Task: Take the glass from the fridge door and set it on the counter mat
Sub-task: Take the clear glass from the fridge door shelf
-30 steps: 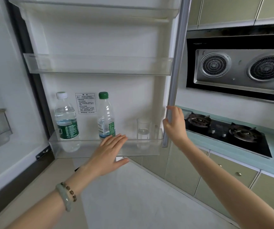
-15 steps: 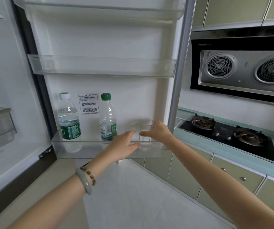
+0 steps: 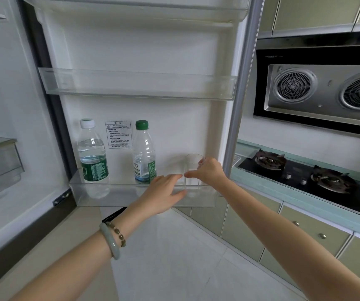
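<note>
Right hand (image 3: 207, 173), off the door edge a second ago, now grasping glass (image 3: 193, 170) in door shelf (image 3: 109, 197); left hand (image 3: 163, 195) released, alongside. Lift-out pending.

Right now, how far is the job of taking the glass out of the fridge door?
Done: the fridge door is open. In hand: the right hand wraps the glass, which stands in the bottom door shelf; the left hand is open beside it. Left: lifting it out and setting it on the counter mat, which is not in view.
</note>
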Demonstrator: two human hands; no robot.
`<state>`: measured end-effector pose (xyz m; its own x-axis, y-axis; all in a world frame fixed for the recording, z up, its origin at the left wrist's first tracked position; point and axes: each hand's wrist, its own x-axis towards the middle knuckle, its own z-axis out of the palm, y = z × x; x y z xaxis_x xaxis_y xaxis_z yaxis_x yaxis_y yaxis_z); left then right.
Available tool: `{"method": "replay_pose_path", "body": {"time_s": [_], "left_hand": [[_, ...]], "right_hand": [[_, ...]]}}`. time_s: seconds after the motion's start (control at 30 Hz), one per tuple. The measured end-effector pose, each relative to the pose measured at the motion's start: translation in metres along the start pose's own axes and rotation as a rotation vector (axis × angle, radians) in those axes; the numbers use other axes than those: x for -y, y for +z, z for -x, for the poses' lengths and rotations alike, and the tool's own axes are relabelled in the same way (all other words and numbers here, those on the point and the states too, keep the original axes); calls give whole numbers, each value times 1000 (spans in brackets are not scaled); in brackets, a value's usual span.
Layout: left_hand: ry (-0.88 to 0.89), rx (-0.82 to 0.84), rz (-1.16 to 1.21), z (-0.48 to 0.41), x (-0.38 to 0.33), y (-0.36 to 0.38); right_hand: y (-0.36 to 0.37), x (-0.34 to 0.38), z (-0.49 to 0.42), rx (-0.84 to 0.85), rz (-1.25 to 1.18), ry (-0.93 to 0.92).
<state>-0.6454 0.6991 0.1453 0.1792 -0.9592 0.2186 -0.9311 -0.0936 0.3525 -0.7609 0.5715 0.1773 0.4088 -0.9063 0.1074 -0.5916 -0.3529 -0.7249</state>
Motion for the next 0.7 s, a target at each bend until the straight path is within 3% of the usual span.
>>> {"method": "replay_pose_path", "body": {"time_s": [0.33,0.7], "left_hand": [[107,-177,20,-11,10,9],[82,-184,88,-36,11,11]], "right_hand": [[-23,21,-9,-66,-37,-91],[-17,11,-33,-43,-16,-79]]}}
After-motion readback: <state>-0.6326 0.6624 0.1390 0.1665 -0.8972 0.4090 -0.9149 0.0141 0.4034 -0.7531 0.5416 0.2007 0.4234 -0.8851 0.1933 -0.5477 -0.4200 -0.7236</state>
